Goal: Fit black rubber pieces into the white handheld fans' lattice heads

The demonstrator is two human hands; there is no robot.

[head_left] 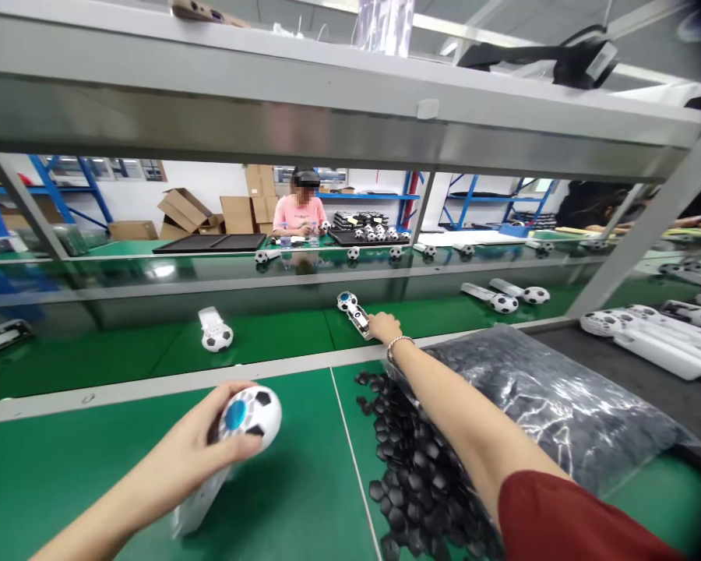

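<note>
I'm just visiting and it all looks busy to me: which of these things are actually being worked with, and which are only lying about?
In hand:
- football-shaped toy, held in the left hand
- second toy on the belt, touched by the right hand
- black hexagon pieces, beside the right arm

Lying about:
- plastic bag
- toy further left on the belt
- cardboard boxes
- distant co-worker

Workbench: green mat, grey metal shelf overhead.
Back wall: white, blue racks, stacked cardboard boxes.

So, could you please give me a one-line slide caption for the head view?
Left hand holds a football-shaped toy while the right hand reaches another toy on the green conveyor belt.
</note>
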